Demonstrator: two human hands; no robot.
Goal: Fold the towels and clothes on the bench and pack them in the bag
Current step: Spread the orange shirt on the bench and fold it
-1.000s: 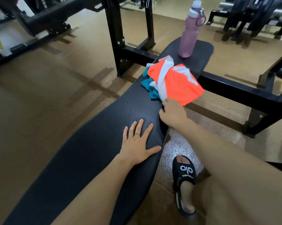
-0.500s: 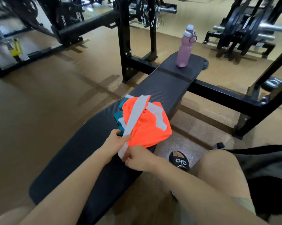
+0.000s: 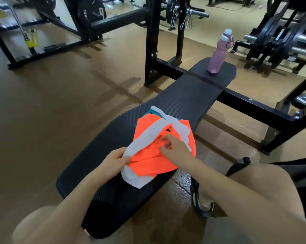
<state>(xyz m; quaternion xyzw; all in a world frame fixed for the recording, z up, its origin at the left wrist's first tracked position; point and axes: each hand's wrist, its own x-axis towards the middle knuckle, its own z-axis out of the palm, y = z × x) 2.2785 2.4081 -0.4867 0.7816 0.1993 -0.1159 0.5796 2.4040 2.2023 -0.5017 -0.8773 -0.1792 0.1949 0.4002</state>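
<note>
Orange garment [image 3: 148, 155] lies bunched at table [image 3: 183, 103] right edge, over teal cloth [image 3: 149, 111]. Left hand [image 3: 113, 161] pinches white band; right hand [image 3: 175, 147] loose on top. We should spread it flat first, keep it off floor.

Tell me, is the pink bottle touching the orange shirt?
Apart. The head view shows bare bench between the pink bottle and the orange shirt.

Pink water bottle [image 3: 217, 55] upright at 1 o'clock, white cap. Black rack uprights [image 3: 151, 41] at 12 o'clock, barbell sleeve [image 3: 197, 13] with spring clips just beyond. Weight plates [image 3: 275, 37] on stand at 2 o'clock. Black sandal [image 3: 201, 199] on brown floor [image 3: 43, 111] at 5 o'clock.
</note>
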